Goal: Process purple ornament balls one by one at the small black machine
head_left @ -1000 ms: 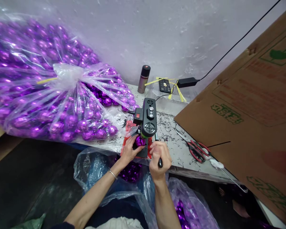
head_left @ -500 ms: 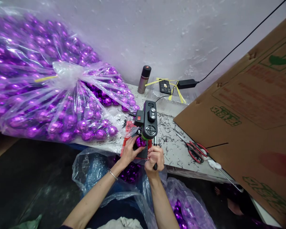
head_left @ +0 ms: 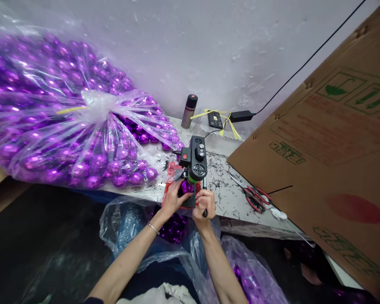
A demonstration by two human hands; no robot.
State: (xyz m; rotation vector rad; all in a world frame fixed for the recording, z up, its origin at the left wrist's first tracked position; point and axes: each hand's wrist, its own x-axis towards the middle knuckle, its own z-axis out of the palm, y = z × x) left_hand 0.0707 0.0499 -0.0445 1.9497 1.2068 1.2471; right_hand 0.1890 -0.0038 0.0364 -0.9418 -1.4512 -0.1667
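Holding a glossy purple ball (head_left: 186,187) in my left hand (head_left: 172,199), fingers closed round it, right under the head of the small black machine (head_left: 196,159) at the near edge of the table (head_left: 237,213). Ball is metallic violet and partly hidden by my fingers. My right hand (head_left: 203,203) is clenched on the machine's lever (head_left: 204,184), a thin rod with a dark grip. Machine shows a red switch and round knobs; no lettering readable. Cardboard box (head_left: 319,139) to the right carries green and red print, too blurred to read. Big clear bag of purple balls (head_left: 66,131) crowds the table's left. Red-handled scissors (head_left: 257,198) lie near the box. Black shavings (head_left: 221,173) litter the top. Spray can (head_left: 189,110) stands by the wall.
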